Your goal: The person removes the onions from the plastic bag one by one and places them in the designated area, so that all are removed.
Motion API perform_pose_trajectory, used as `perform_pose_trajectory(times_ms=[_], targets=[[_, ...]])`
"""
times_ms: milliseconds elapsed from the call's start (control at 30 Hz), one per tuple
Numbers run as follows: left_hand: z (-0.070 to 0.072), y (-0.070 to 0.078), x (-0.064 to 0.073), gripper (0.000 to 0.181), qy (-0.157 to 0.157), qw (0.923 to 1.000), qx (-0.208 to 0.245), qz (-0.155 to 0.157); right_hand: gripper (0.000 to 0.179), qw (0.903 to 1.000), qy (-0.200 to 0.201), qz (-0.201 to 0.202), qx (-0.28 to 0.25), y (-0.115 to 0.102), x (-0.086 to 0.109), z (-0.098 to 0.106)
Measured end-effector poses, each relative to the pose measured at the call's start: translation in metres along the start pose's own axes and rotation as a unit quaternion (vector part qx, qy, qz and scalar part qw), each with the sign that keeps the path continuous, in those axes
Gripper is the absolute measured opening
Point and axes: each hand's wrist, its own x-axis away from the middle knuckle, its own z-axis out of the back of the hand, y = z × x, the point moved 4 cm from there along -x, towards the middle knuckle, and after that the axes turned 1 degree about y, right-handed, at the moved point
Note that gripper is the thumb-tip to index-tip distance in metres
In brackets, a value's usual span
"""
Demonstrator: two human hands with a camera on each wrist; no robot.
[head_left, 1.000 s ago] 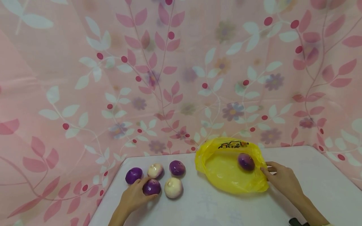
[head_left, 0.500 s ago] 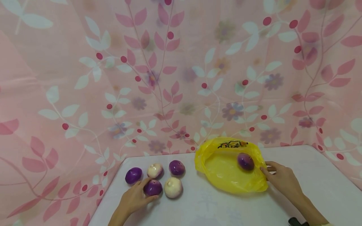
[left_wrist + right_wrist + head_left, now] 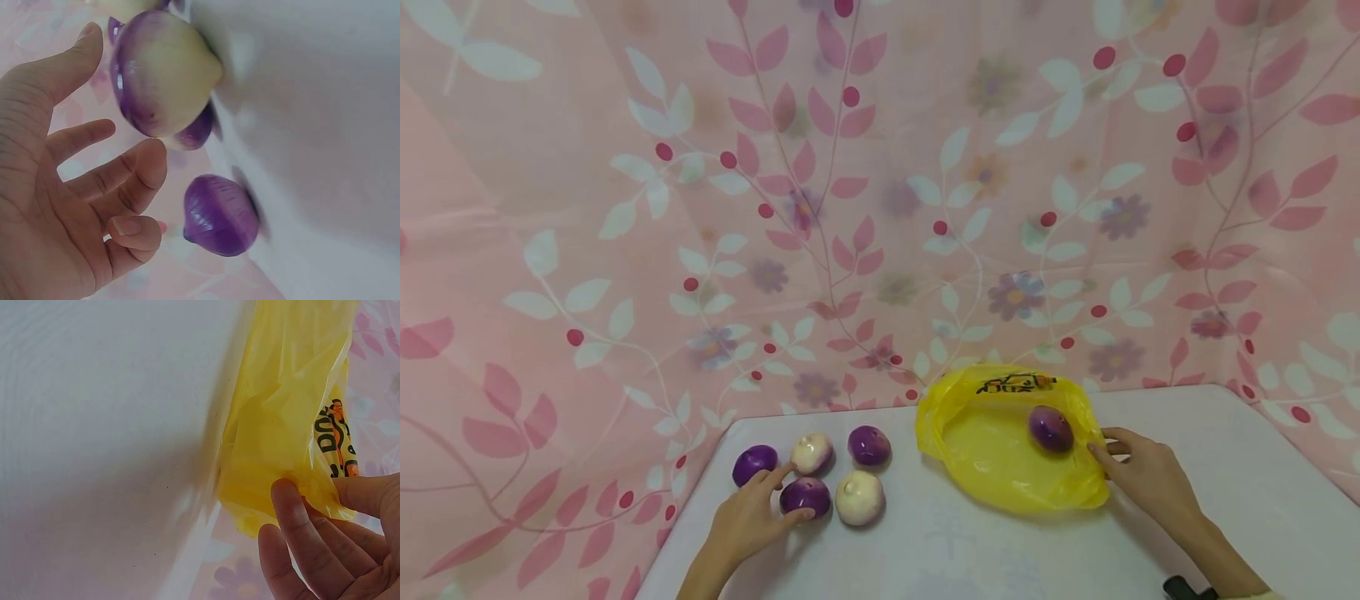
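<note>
My left hand is spread beside a glossy purple onion in the front row. In the left wrist view a gap shows between the loosely bent fingers and the nearest onion, purple with a pale underside. At the right, my right hand pinches the rim of a yellow plastic bag between thumb and fingers, as the right wrist view also shows on the bag. The bag's mouth gapes toward me, and one purple onion lies inside it.
Around the left hand sit another purple onion, a pale one behind, a purple one and a pale one to the right. A white table carries everything, backed by a pink floral curtain.
The front purple onion has shifted slightly right. My left hand has since drawn back a little to the left, its fingers coming away. My right hand and the bag stay nearly still.
</note>
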Motion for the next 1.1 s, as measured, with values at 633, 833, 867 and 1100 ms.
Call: perform_pose_trajectory(times_ms=[633, 833, 867, 1100], targets=[[0.012, 0.053, -0.024, 0.07, 0.087, 0.9916, 0.018, -0.094, 0.046, 1.0, -0.003, -0.007, 0.004, 0.0, -0.003, 0.002], [0.01, 0.072, -0.035, 0.072, 0.091, 0.9898, 0.037, -0.104, 0.046, 1.0, -0.003, -0.005, 0.003, 0.0, -0.004, 0.0], [0.01, 0.075, -0.037, 0.072, 0.092, 0.9893, 0.042, -0.106, 0.046, 1.0, -0.002, -0.004, 0.002, 0.0, -0.004, 0.0], [0.009, 0.103, -0.052, 0.071, 0.081, 0.988, 0.075, -0.108, 0.047, 1.0, 0.002, -0.001, -0.001, 0.001, -0.004, -0.002]])
